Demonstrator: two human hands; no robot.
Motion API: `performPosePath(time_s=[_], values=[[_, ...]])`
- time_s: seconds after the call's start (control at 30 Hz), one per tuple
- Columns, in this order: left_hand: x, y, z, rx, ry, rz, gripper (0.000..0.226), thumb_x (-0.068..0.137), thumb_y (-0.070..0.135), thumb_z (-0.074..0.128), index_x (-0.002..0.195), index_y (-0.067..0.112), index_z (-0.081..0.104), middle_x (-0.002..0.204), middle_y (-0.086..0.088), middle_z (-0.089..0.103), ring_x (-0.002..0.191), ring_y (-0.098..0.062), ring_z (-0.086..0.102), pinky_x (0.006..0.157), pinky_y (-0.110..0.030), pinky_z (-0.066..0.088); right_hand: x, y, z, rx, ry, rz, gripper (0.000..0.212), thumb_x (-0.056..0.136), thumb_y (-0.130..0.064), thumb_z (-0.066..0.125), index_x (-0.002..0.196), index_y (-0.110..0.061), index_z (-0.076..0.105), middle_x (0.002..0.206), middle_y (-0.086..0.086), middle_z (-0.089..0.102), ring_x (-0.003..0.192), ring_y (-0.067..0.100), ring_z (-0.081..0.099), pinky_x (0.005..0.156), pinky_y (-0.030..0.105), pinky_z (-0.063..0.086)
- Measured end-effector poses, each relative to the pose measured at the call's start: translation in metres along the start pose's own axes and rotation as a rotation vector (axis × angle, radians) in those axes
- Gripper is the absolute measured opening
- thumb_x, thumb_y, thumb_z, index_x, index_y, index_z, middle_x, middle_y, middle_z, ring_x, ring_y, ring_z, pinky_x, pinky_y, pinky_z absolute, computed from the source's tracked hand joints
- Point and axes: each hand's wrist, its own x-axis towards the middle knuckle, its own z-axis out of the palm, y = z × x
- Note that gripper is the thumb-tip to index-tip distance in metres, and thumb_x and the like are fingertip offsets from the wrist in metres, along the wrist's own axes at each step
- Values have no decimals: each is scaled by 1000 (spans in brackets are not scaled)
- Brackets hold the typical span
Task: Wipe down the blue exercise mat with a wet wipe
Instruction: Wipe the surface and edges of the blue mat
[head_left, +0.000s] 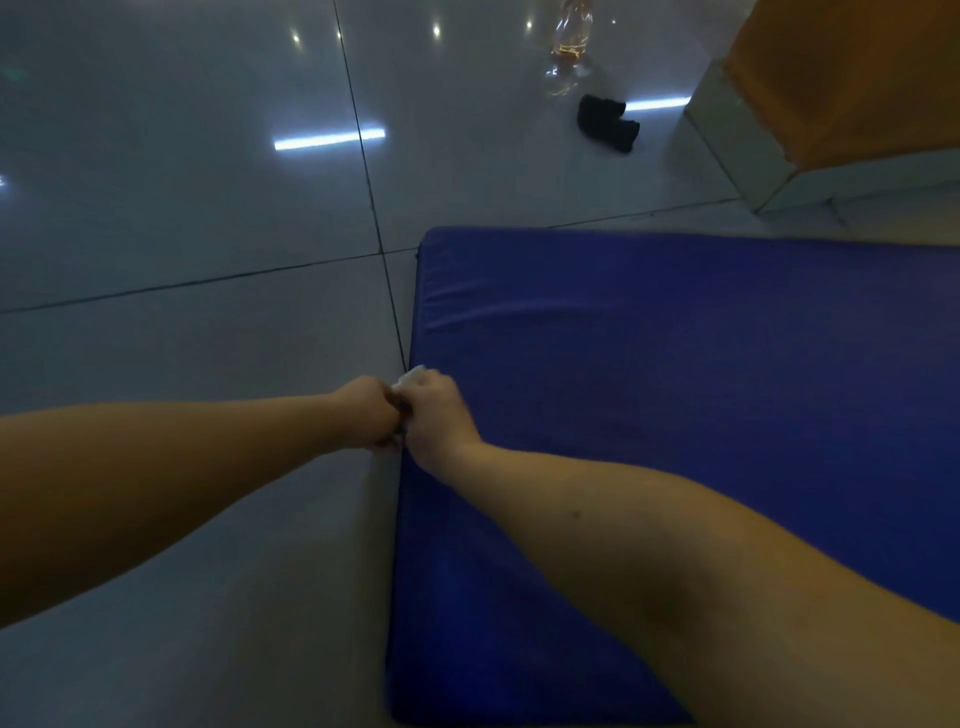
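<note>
The blue exercise mat (675, 389) lies flat on the tiled floor and fills the right half of the view. Both hands meet at the mat's left edge. My left hand (371, 413) and my right hand (436, 415) are curled together around a small white wet wipe (410, 375). Only a corner of the wipe shows above the knuckles; the remainder is hidden between the hands. My right forearm stretches across the mat, and my left forearm is above the floor.
Glossy grey floor tiles (182, 234) spread to the left and behind. A dark bundle of cloth (608, 122) lies on the floor beyond the mat, with a clear plastic bottle (569, 47) further back. An orange block on a pale base (831, 104) stands at the top right.
</note>
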Motion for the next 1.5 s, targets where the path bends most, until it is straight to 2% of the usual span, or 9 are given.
performPosePath(time_s=[0.17, 0.3, 0.6, 0.77, 0.93, 1.07, 1.2, 1.33, 1.5], values=[[4, -8, 5, -7, -5, -18, 11, 97, 5, 58, 104, 8, 65, 98, -15, 70, 85, -25, 72, 64, -27, 60, -6, 31, -16, -48, -28, -124, 23, 96, 0, 57, 111, -14, 67, 101, -3, 44, 95, 16, 44, 82, 26, 37], [10, -2, 11, 19, 6, -28, 7, 94, 6, 60, 101, 7, 62, 99, -16, 68, 90, -30, 72, 82, -41, 61, -32, 93, -64, -181, 68, -28, 20, 88, 3, 56, 95, -13, 68, 97, 7, 56, 92, 29, 54, 81, 33, 46], [2, 10, 13, 95, -17, -81, 16, 94, 5, 57, 108, -2, 60, 94, -20, 67, 69, -29, 67, 51, -33, 59, -86, 144, -102, -123, 419, 740, 29, 90, 11, 47, 104, -12, 57, 114, 5, 52, 98, 20, 41, 78, 28, 34], [1, 9, 14, 124, -14, -81, 12, 97, 6, 55, 107, 1, 59, 98, -17, 68, 75, -28, 69, 55, -32, 60, -51, 38, -35, -104, 181, 337, 38, 90, 2, 50, 126, -8, 55, 131, 11, 50, 116, 29, 47, 104, 39, 37], [3, 1, 15, 156, -5, -55, 13, 96, 9, 62, 109, 7, 63, 96, -12, 74, 83, -22, 75, 78, -37, 62, -31, -9, 1, -140, -64, 16, 36, 92, -2, 58, 128, -6, 53, 120, 9, 51, 105, 25, 48, 92, 35, 46], [5, -1, 15, 85, 3, -40, 10, 95, 5, 59, 104, 5, 62, 98, -18, 70, 81, -28, 72, 69, -36, 63, -43, 51, -32, -145, -58, -84, 31, 87, 6, 60, 115, -8, 61, 109, 9, 58, 97, 28, 51, 87, 36, 47], [5, 5, 16, 43, -15, -59, 9, 91, -1, 59, 100, 1, 58, 89, -18, 62, 69, -29, 62, 53, -32, 55, -77, 128, -85, -248, 139, 277, 24, 86, 5, 55, 104, -11, 60, 107, 12, 58, 100, 35, 53, 77, 28, 32], [4, 11, 18, 56, -29, -86, 10, 92, 0, 60, 100, 2, 55, 87, -16, 56, 64, -25, 56, 48, -29, 53, -123, 170, -129, -304, 308, 808, 20, 91, -3, 57, 106, -15, 61, 114, 4, 57, 109, 28, 47, 84, 37, 46], [1, 9, 17, 118, -28, -67, 10, 95, 6, 60, 103, 3, 56, 92, -18, 63, 69, -26, 63, 43, -26, 54, -101, 112, -80, -21, 412, 715, 30, 84, 10, 48, 96, -16, 57, 110, 1, 52, 105, 23, 45, 84, 25, 36]])
